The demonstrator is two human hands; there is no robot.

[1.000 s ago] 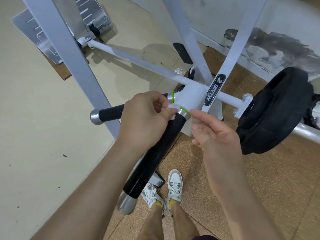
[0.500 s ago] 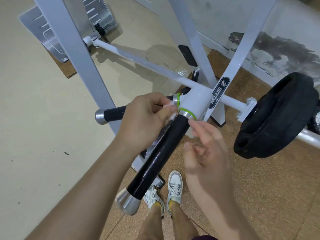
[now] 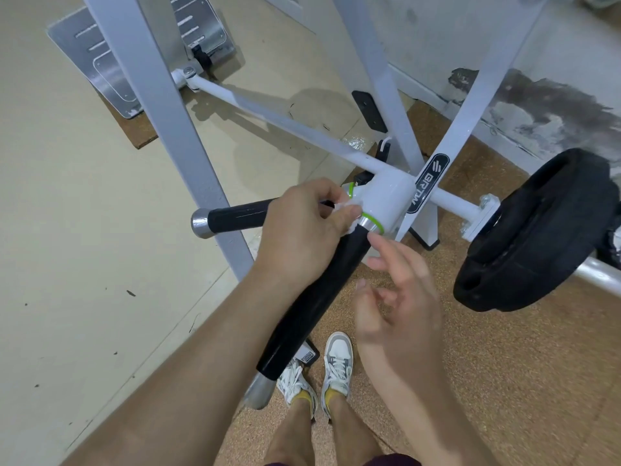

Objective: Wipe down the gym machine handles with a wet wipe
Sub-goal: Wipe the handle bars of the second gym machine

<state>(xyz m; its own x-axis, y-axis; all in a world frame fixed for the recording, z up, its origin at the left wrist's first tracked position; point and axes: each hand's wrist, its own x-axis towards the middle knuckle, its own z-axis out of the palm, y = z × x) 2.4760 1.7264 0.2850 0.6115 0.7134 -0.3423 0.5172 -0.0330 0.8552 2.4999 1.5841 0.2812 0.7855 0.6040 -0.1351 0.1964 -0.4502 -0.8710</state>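
My left grip pinches the wet wipe at the top of the near black handle, by its green ring. My right grip hovers loose and empty alongside. The frame label reads "BRTW".

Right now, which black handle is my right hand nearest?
The longer handle slanting toward your shoes; the other handle sticks out left, past the left hand.

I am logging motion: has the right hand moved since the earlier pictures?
Yes. The right hand has drawn back a little from the white hub, downward in the view.
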